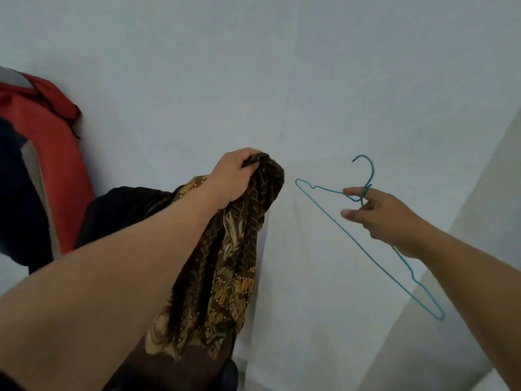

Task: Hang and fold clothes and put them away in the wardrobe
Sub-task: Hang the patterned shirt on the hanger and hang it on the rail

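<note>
My left hand [235,176] grips the bunched top of a brown batik-patterned garment [225,263], which hangs down along my forearm. My right hand [383,215] holds a teal wire hanger [363,244] at its neck, one finger curled round the twisted wire just below the hook. The hanger tilts, its long bar running down to the right. The two hands are apart, with the hanger's left tip close to the cloth but not touching it.
A plain pale wall [282,66] fills the view ahead. Red fabric [53,153] and dark navy cloth [17,193] hang or lie at the left edge. A lighter surface [485,193] slants along the right.
</note>
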